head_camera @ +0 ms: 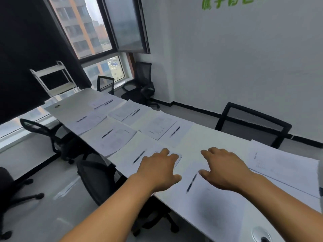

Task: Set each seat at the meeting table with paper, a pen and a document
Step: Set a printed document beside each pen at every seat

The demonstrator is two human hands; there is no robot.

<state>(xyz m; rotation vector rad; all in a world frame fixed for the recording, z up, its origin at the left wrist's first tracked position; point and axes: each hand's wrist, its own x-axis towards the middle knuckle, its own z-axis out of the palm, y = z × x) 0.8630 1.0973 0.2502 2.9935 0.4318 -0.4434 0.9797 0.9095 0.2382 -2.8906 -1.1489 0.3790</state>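
A long white meeting table (206, 137) carries several place settings, each with white paper, a printed document and a black pen. My left hand (158, 169) lies flat with spread fingers on the near-left setting's document (173, 157), beside its pen (139, 156). My right hand (225, 167) hovers with relaxed fingers over the nearest sheet (215, 203), just right of a black pen (191, 183) lying on it. Neither hand holds anything. Further settings (162, 127) with pens (175, 131) run toward the window.
Black mesh chairs stand around the table: one at the right (251, 124), one tucked under the near edge (97, 179), others at the left (45, 131) and far end (105, 83). More papers (283, 165) lie at the right. A white shelf trolley (56, 79) stands by the window.
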